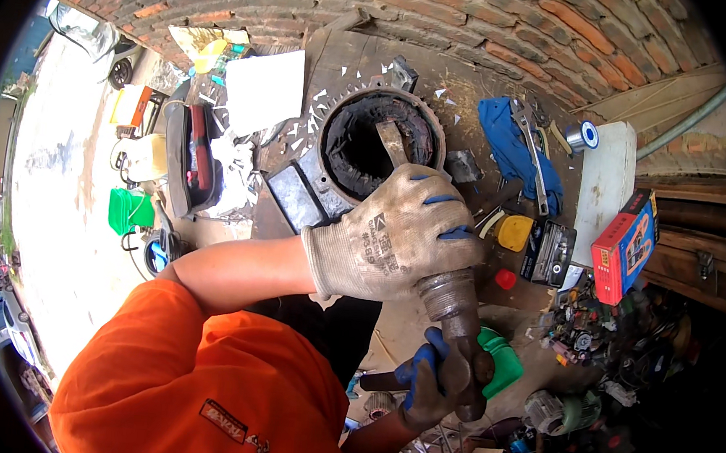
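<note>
My left hand [400, 233], in a dirty white glove with blue showing between the fingers, is closed around a chisel [392, 142]. Its flat blade reaches into the opening of a round, blackened motor housing [328, 152], and a thick threaded steel end [449, 298] sticks out below my fist. My right hand [429, 391], also gloved, is wrapped around a hammer [458, 358]. The hammer's heavy steel head lies close to the chisel's threaded end; whether they touch I cannot tell. Dark residue lines the housing, and its deeper inside is hidden.
White paper [265, 85] and small paper scraps lie around the housing. To the right are a wrench [532, 154] on blue cloth, a solder spool [587, 134], a yellow container [514, 233] and a red-blue box [624, 249]. A brick wall [445, 22] stands behind; motor parts [565, 413] crowd the lower right.
</note>
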### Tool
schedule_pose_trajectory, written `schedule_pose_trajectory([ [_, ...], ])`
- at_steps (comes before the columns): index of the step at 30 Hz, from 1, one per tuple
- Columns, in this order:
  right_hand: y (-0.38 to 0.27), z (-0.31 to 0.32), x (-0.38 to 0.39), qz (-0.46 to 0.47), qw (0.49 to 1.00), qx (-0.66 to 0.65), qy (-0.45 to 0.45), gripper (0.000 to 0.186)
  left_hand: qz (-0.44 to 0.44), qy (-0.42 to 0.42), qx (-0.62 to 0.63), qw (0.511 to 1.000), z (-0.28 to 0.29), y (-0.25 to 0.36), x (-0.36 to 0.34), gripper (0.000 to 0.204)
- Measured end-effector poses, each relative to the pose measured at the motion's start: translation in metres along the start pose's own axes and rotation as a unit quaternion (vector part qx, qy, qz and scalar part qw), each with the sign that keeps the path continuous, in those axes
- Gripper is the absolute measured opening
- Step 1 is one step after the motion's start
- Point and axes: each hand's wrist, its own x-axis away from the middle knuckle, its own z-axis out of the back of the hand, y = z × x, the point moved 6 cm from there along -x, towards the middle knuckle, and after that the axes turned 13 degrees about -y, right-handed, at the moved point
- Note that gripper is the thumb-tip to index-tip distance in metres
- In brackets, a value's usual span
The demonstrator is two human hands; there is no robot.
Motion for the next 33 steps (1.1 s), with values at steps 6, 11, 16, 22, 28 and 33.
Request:
schedule_pose_trajectory([
  [6, 0.01, 0.003, 0.003, 0.05, 0.999, 0.015, -0.008, 0.034, 0.003, -0.004, -0.013, 1.0, -0.001, -0.002, 0.0, 0.047],
  [11, 0.009, 0.007, 0.0, 0.143, 0.989, 0.038, 0.013, 0.036, 0.005, 0.007, -0.008, 1.0, -0.004, -0.003, 0.002, 0.047],
  [16, 0.007, 0.011, 0.008, 0.085, 0.991, -0.088, 0.063, 0.047, -0.002, 0.009, -0.015, 1.0, -0.009, -0.004, 0.001, 0.047],
  [22, -0.001, 0.061, 0.009, 0.075, 0.829, -0.544, -0.107, 0.048, -0.001, -0.009, -0.008, 1.0, -0.01, -0.007, 0.002, 0.047],
  [28, -0.031, 0.058, 0.026, 0.346, 0.926, -0.148, 0.026, 0.048, 0.001, -0.013, -0.015, 1.0, -0.01, -0.006, 0.003, 0.049],
  [33, 0.005, 0.02, 0.018, 0.112, 0.99, -0.082, 0.027, 0.049, -0.003, -0.003, -0.009, 1.0, -0.009, -0.007, 0.002, 0.047],
])
